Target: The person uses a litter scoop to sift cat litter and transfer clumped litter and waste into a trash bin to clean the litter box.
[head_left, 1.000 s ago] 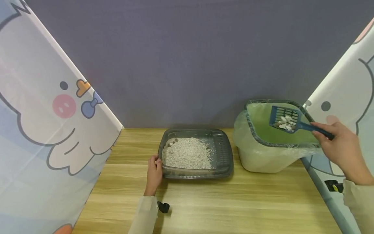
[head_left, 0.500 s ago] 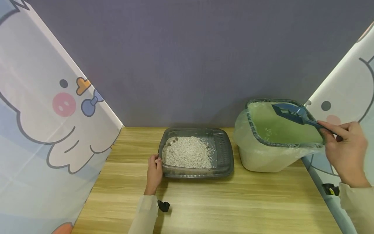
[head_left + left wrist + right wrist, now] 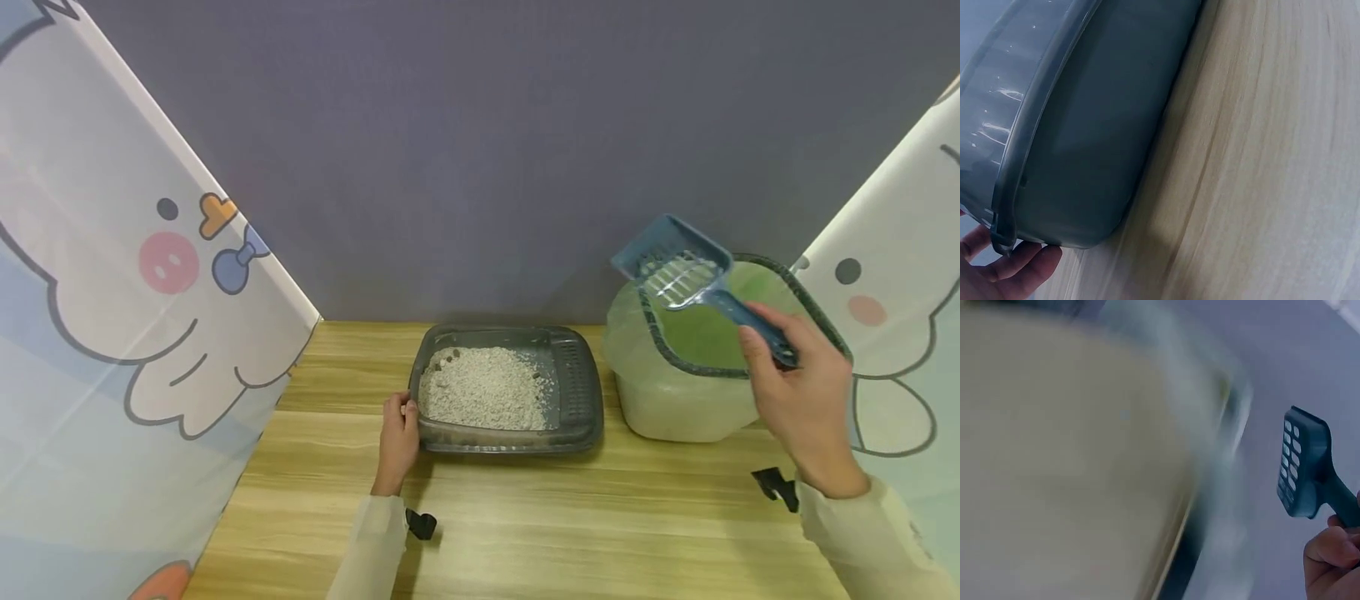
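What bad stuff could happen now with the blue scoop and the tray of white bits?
1. The right hand holds the blue slotted plastic scoop tilted above the green-lined bin's rim; any crumbs clinging to it might drop onto the wooden table.
2. The left hand only grips the grey plastic litter tray's corner; hard scooping might slide it.

A slotted blue plastic scoop (image 3: 675,267) is showing over a bin lined with pale green film (image 3: 697,333). Whitish speckled granules are filling the grey plastic tray (image 3: 577,392) on the light striped woodgrain tabletop (image 3: 562,525).
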The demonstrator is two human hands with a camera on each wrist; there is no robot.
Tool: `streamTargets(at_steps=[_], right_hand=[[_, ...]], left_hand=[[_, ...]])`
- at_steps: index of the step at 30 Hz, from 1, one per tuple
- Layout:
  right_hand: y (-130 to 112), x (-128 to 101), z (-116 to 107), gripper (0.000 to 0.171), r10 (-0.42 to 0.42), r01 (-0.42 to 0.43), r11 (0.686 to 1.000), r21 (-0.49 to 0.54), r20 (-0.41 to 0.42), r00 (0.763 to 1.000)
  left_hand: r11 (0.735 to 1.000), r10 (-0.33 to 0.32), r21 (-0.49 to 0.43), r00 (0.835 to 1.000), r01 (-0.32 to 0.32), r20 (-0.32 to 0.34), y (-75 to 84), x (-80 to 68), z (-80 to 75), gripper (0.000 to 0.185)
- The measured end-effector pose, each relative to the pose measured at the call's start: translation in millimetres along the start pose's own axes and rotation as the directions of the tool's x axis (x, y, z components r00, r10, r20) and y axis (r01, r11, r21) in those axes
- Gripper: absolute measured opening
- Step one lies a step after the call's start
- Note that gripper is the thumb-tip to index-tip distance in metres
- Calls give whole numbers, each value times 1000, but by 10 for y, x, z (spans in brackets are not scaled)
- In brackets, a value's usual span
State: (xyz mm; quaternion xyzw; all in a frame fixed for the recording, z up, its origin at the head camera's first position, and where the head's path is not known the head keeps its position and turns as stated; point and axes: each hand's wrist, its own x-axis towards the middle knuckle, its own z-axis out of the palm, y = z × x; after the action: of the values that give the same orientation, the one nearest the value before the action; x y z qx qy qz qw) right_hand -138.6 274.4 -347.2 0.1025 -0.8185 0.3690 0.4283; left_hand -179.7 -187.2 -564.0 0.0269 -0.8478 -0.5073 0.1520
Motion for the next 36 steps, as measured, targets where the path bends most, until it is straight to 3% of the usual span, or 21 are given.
streamTargets(at_steps=[3,6,9,13,21,26,31,36], right_hand=[[-171,-70,266,28,-80,74,996,51,143,987],[-254,-175,541,28,-89,71,995,65,327,941],[-254,-282,801,30,-8,-12,999,36,506,862],[-209,-380,1107,36,105,-114,993,-29,657,747],[-152,-528,1558,33,127,-158,987,-39,788,602],[-172,-629,1772,35,156,-189,980,-64,835,527],[-199,-719,1995,36,175,-189,977,-94,863,474],[-218,-778,2238,32,173,-175,979,-101,869,464]], left_hand=[[1000,5,2,1000,-5,-5,-10,10,9,39],[1000,22,7,1000,-22,-12,-5,15,21,38],[999,37,10,999,-37,-21,1,18,34,37],[999,30,12,999,-30,-21,6,19,43,36],[1000,12,8,1000,-12,-24,-6,11,22,35],[1000,0,5,1000,0,-22,12,0,11,35],[1000,-3,17,1000,3,-17,8,-5,16,36],[1000,0,13,1000,0,-25,7,4,19,36]])
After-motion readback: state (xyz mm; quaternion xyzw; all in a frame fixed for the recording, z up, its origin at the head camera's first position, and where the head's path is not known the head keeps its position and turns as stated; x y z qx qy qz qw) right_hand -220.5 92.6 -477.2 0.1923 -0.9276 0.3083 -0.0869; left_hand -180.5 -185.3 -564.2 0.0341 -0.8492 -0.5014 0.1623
